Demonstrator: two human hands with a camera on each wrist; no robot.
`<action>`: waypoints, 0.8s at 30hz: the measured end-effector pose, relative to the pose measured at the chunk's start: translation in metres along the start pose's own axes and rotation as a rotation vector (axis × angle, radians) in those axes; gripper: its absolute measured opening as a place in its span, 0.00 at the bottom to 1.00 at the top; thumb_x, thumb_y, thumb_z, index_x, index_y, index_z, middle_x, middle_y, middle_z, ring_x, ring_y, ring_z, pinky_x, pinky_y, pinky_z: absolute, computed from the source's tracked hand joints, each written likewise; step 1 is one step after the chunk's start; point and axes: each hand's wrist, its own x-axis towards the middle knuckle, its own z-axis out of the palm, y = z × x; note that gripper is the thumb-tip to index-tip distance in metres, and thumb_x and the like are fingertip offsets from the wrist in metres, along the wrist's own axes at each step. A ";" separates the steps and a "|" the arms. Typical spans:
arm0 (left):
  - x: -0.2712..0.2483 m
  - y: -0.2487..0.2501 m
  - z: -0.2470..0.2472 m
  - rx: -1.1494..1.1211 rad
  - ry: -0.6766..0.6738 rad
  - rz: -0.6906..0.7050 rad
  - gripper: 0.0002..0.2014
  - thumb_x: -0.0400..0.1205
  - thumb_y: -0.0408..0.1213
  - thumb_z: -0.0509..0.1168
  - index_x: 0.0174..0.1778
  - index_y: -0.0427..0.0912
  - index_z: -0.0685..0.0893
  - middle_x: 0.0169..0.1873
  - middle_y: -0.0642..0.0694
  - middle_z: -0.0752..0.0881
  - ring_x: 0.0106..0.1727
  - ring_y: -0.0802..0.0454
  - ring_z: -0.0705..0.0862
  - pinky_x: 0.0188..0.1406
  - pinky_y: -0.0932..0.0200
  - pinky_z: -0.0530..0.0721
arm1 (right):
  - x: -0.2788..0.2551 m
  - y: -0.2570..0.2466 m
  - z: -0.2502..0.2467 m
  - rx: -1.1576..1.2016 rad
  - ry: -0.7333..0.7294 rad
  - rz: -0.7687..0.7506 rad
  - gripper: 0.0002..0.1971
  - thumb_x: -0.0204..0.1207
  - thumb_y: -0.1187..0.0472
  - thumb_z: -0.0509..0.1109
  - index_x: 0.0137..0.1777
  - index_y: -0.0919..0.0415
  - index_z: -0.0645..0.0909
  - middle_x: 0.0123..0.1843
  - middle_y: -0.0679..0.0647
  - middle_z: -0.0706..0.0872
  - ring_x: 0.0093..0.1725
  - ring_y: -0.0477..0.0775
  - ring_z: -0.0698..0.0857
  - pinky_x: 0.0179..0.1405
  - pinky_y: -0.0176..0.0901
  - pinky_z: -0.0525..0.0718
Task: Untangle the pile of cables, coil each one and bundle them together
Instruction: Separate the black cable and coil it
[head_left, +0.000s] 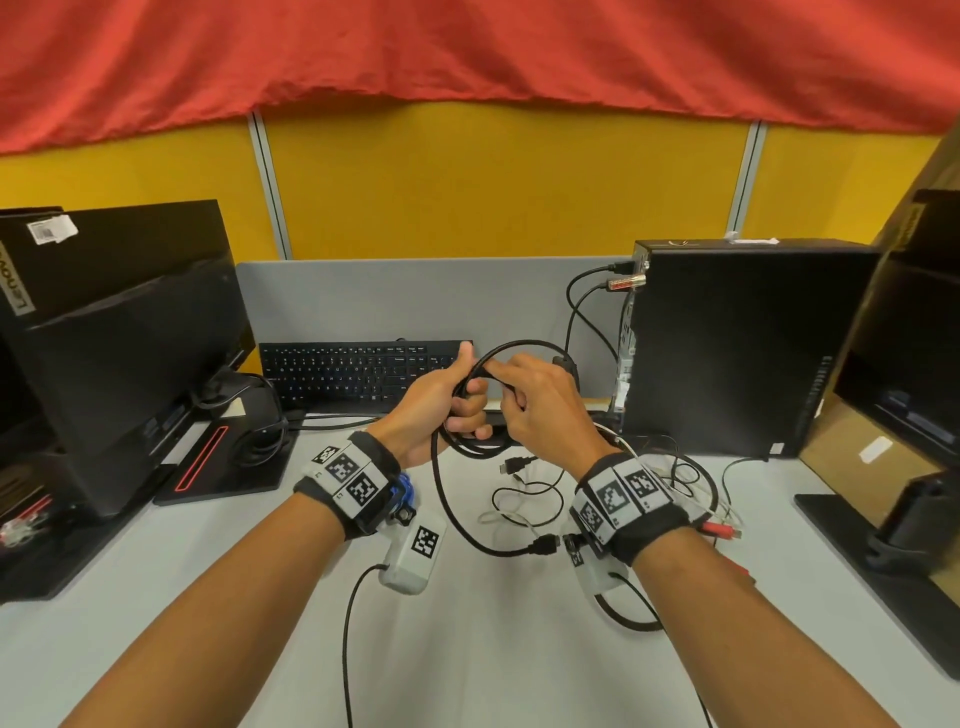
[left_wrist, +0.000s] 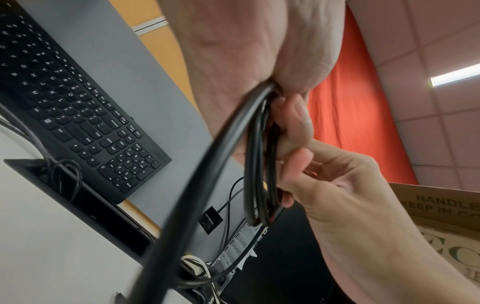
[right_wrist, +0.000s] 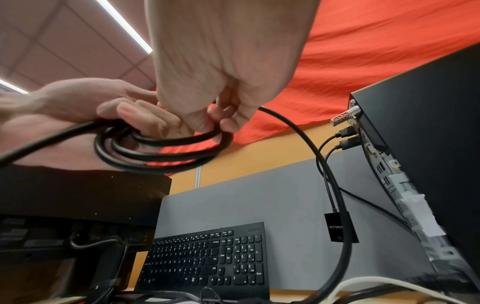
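My left hand (head_left: 467, 410) grips a thick black cable (head_left: 519, 344), wound into a few loops, above the desk in front of the keyboard. My right hand (head_left: 503, 387) pinches a strand of the same cable right beside the left fingers. The cable's free tail hangs down to the table (head_left: 467, 649) and ends in a black plug (head_left: 544, 545). In the left wrist view the coil (left_wrist: 259, 164) runs through my curled left fingers (left_wrist: 293, 123). In the right wrist view the loops (right_wrist: 161, 152) hang under both hands. Thin white and black cables (head_left: 524, 501) and a red plug (head_left: 719, 531) lie tangled below my right wrist.
A black keyboard (head_left: 363, 374) leans against the grey partition. A monitor (head_left: 130, 338) stands at the left, a black PC tower (head_left: 737, 343) with plugged cables at the right, and another monitor (head_left: 909, 374) with a cardboard box at the far right.
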 end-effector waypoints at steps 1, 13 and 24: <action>0.000 0.000 0.000 0.022 0.009 0.020 0.23 0.88 0.58 0.57 0.33 0.45 0.75 0.24 0.50 0.58 0.20 0.55 0.60 0.29 0.56 0.77 | 0.000 -0.002 0.000 0.001 0.015 0.013 0.21 0.82 0.71 0.67 0.73 0.56 0.83 0.41 0.46 0.78 0.39 0.46 0.76 0.40 0.37 0.74; 0.002 0.006 0.003 -0.011 0.006 0.031 0.21 0.92 0.46 0.54 0.34 0.43 0.75 0.25 0.50 0.59 0.21 0.55 0.60 0.28 0.57 0.77 | -0.004 -0.009 0.008 0.326 -0.036 0.446 0.16 0.86 0.71 0.62 0.66 0.57 0.84 0.38 0.54 0.86 0.28 0.49 0.84 0.26 0.39 0.88; 0.003 0.005 0.006 -0.051 0.079 0.131 0.21 0.92 0.48 0.53 0.34 0.44 0.72 0.26 0.51 0.58 0.23 0.56 0.57 0.27 0.60 0.69 | -0.016 -0.016 0.012 0.859 -0.111 0.682 0.17 0.87 0.53 0.68 0.71 0.58 0.76 0.46 0.65 0.93 0.34 0.55 0.91 0.36 0.41 0.89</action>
